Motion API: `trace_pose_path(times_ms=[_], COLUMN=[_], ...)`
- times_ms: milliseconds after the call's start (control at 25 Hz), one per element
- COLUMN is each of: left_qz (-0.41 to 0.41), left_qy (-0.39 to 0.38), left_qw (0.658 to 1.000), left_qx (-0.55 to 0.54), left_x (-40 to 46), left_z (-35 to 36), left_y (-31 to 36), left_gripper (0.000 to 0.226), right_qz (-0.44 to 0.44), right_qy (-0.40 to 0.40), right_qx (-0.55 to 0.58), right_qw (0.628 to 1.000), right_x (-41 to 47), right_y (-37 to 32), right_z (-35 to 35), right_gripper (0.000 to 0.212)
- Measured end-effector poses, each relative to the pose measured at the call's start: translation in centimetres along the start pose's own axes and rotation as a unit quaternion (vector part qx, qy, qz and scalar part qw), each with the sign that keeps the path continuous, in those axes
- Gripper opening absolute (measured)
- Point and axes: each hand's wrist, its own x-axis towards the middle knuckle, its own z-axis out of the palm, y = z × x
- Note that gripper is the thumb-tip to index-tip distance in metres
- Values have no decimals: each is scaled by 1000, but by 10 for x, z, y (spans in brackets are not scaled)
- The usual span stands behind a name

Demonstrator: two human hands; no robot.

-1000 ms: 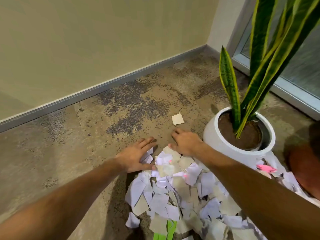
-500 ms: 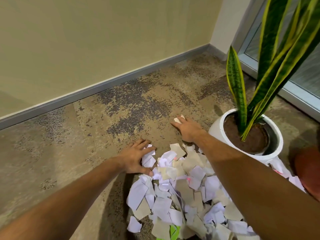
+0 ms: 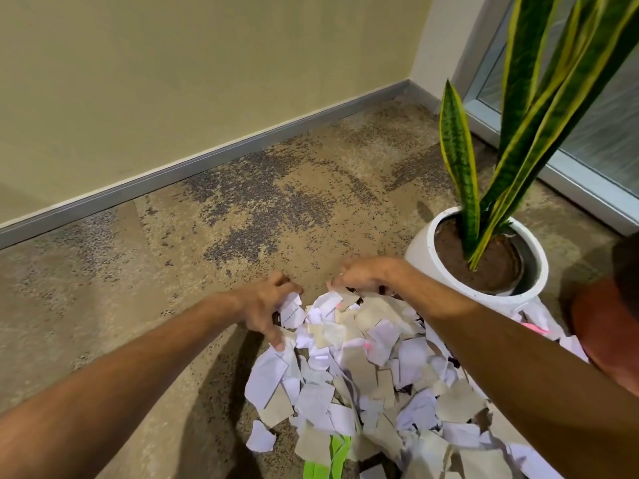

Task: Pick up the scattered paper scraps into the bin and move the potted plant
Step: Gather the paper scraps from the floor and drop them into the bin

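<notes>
Right hand (image 3: 366, 275) pulled back; both hands clawing paper scraps (image 3: 349, 357)

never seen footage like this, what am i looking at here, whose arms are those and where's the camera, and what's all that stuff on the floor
No machine here: the arms belong to a person wearing a wide-angle camera on the head, so you look forward and down along them. A heap of paper scraps, mostly white and beige with a little green and pink, lies on a mottled carpet. The left hand and right hand sit at its far edge, fingers curled into the scraps as if gathering them. To the right stands a white pot holding a tall striped plant. No bin is in view.
</notes>
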Motion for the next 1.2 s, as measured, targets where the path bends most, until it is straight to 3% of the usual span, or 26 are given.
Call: trace_pose_path(times_ms=[80, 160, 280, 400, 480, 760, 1000, 1200], left_qz=[-8, -17, -36, -6, 2, -12, 46, 104], left_qy=[21, 47, 84, 102, 114, 66, -34, -74], left_qw=[1000, 999, 994, 988, 982, 933, 942, 947], left_qx=[7, -5, -66, -113, -152, -353, -332, -294], left_x=[3, 8, 15, 15, 15, 3, 5, 9], left_z=[3, 6, 9, 9, 5, -34, -49, -77], left_y=[9, 15, 25, 51, 55, 99, 157, 234], left_gripper=[102, 88, 59, 38, 24, 18, 16, 14], right_qz=[0, -51, -155, -173, -176, -143, -80, -31], right_qy=[14, 64, 135, 206, 210, 253, 286, 305], right_qx=[-99, -141, -177, -149, -127, -23, -20, 10], right_qw=[995, 987, 962, 951, 953, 957, 955, 952], right_x=[-1, 1, -1, -18, -22, -73, -124, -193], right_y=[0, -5, -13, -9, -13, 14, 49, 96], right_z=[12, 27, 44, 47, 47, 36, 32, 19], right_gripper=[100, 100, 70, 43, 31, 25, 29, 29])
